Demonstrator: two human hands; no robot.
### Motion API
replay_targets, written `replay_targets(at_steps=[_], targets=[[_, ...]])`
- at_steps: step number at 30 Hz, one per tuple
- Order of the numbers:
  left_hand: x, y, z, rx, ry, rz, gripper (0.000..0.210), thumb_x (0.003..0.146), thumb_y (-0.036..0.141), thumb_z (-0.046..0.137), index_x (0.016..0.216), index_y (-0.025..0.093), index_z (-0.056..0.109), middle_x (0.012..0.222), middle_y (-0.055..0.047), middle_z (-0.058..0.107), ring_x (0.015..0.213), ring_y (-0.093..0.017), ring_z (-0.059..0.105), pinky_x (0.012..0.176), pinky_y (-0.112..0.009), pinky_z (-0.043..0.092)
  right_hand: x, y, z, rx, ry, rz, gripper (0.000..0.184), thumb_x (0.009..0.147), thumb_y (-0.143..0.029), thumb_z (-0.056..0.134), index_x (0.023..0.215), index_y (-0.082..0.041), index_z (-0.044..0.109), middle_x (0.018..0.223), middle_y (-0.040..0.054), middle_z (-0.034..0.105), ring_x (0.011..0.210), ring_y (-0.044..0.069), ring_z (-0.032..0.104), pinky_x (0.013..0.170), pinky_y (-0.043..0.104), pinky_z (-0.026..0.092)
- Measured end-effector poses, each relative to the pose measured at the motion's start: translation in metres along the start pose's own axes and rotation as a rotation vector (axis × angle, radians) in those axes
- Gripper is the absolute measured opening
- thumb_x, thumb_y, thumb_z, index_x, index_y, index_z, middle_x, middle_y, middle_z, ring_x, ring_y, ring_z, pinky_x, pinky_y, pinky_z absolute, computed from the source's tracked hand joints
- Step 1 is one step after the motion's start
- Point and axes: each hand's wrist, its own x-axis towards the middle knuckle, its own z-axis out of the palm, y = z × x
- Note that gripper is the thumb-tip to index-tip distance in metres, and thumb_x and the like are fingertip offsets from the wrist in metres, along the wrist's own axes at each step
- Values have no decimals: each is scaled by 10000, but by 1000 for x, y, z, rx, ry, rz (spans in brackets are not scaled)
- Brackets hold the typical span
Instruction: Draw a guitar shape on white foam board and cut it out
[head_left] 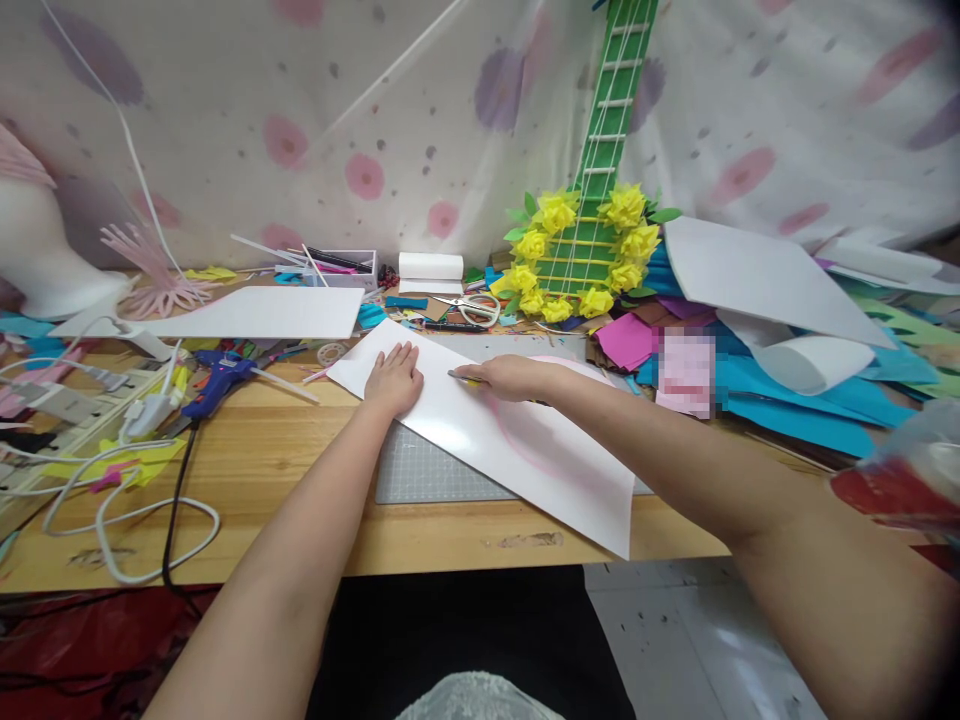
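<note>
A white board (450, 430) lies aslant over a grey cutting mat (435, 475) on the wooden table. A faint pink curved line (517, 435) shows on its right part. My left hand (394, 380) presses flat on the board's left end, fingers stretched out. In my right hand (514, 378) is a utility knife (466, 379), its tip pointing left toward my left hand and close to the board's surface. Whether the blade touches the board I cannot tell.
A blue glue gun (221, 383) and white cables (112, 500) are at the left. Behind the mat lie scissors (480, 308). A green paper guitar with yellow flowers (581, 250) leans at the back. Coloured sheets (795, 400) pile up at the right.
</note>
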Motion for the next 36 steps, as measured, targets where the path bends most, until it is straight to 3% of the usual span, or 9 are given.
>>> replay_targets(at_steps=[9,21,36], targets=[[0,0,-1,6,0,3,563,884,250,229,1432,154,311,1507,-38,260,1394,-175,203,1142,-402,137,-11,-1,0,-28,-62,-8,566,889,-174,313,1439,-307,294,1216,122,601,998,255,602,746,300,401],[-1,1,-2,17,-1,-3,576,877,249,218,1433,127,305,1510,-37,251,1397,-173,194,1146,-394,120,-22,3,8,14,-40,4,573,884,-161,290,1438,-309,299,1300,95,556,1045,252,591,807,321,408],[-1,2,-1,31,19,13,569,880,251,221,1422,110,324,1504,-54,267,1391,-184,212,1142,-410,138,-40,-7,19,-10,-17,79,523,925,-224,248,1446,-251,289,1120,162,633,971,266,615,736,320,404]])
